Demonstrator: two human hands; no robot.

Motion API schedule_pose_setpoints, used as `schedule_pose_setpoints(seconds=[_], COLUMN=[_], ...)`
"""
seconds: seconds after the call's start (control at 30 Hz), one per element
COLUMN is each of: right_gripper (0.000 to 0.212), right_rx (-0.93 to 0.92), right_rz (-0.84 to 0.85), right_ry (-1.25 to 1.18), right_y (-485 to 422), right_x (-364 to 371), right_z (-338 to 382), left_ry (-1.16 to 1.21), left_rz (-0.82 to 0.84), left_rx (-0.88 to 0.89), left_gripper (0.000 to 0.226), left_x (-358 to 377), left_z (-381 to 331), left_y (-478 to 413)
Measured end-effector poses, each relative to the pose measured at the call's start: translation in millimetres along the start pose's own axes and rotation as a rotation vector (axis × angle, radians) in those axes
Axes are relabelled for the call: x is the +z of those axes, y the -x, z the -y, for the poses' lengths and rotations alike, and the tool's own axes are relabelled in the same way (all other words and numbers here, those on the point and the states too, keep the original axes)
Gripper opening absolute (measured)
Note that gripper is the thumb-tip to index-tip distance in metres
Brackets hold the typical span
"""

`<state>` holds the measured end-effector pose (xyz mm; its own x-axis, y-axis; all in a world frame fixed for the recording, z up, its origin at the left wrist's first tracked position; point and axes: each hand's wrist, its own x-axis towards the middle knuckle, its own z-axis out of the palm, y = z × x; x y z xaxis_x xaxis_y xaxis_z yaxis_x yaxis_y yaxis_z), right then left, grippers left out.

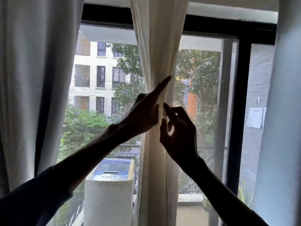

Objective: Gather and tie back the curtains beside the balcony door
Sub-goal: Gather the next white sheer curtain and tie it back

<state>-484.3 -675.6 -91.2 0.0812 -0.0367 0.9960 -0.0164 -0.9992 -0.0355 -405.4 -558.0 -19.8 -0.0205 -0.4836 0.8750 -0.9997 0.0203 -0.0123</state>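
A cream sheer curtain [156, 46] hangs in the middle of the glass and is drawn into a narrow bundle at hand height. My left hand [143, 115] is at the bundle's left side. Its index finger lies straight up along the fabric, its thumb is on the front, and its other fingers are hidden behind the cloth. My right hand [179, 134] is just right of the bundle, fingers curled, with fingertip and thumb pinching a fold at the curtain's front edge. Both hands are dark silhouettes against the light.
Heavy grey curtains hang at the far left [32, 79] and far right [285, 111]. A black door frame [239, 111] stands right of the bundle. Outside are a white appliance [109, 201] and a brick wall with a paper sheet [255, 117].
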Motion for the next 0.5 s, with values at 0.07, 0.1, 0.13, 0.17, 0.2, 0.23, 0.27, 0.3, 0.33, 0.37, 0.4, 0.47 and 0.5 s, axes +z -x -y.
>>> schedule_pose_setpoints(seconds=[0.07, 0.1, 0.13, 0.17, 0.2, 0.23, 0.27, 0.3, 0.33, 0.37, 0.4, 0.47, 0.5], right_gripper=[0.051, 0.053, 0.054, 0.056, 0.057, 0.057, 0.057, 0.055, 0.051, 0.043, 0.032, 0.017, 0.015], right_rx=[-0.022, -0.04, -0.057, -0.069, -0.078, -0.086, -0.092, -0.096, -0.098, -0.086, -0.053, 0.037, 0.074], right_rz=[0.02, 0.032, 0.041, 0.053, 0.063, 0.073, 0.081, 0.092, 0.11, 0.135, 0.159, 0.185, 0.173], right_ry=[-0.035, -0.044, -0.048, -0.053, -0.056, -0.057, -0.063, -0.082, -0.123, -0.19, -0.27, -0.415, -0.46], right_y=[-3.1, -4.2, -4.8, -5.0, -5.4, -5.8, -6.5, -6.8, -6.7, -7.0, -7.8, -12.5, -15.8], right_x=[0.8, 0.9, 0.7, -0.1, -1.1, -2.5, -3.4, -4.0, -4.6, -5.5, -6.9, -11.5, -14.1], right_z=[2.4, 3.0, 3.3, 4.2, 5.7, 7.1, 7.3, 6.6, 5.5, 4.7, 3.0, -2.9, -7.5], left_ry=[0.035, 0.047, 0.056, 0.058, 0.056, 0.052, 0.054, 0.064, 0.071, 0.076, 0.083, 0.126, 0.166], left_rz=[0.04, 0.056, 0.072, 0.091, 0.107, 0.122, 0.142, 0.168, 0.193, 0.2, 0.183, 0.111, 0.071], left_rx=[0.047, 0.068, 0.082, 0.088, 0.081, 0.062, 0.037, 0.005, -0.031, -0.067, -0.105, -0.177, -0.201], left_gripper=[0.081, 0.078, 0.075, 0.072, 0.069, 0.067, 0.064, 0.061, 0.059, 0.057, 0.055, 0.048, 0.042], left_x=[-2.8, -4.1, -4.8, -5.1, -5.9, -6.3, -7.5, -8.3, -8.1, -7.6, -6.3, -2.6, -0.6], left_z=[1.3, 2.1, 3.2, 4.2, 4.9, 6.3, 6.4, 7.0, 8.2, 10.1, 12.8, 18.2, 19.3], left_y=[-0.3, -0.5, -0.5, -0.9, -1.3, -1.8, -2.4, -2.9, -3.5, -4.2, -4.6, -4.5, -4.8])
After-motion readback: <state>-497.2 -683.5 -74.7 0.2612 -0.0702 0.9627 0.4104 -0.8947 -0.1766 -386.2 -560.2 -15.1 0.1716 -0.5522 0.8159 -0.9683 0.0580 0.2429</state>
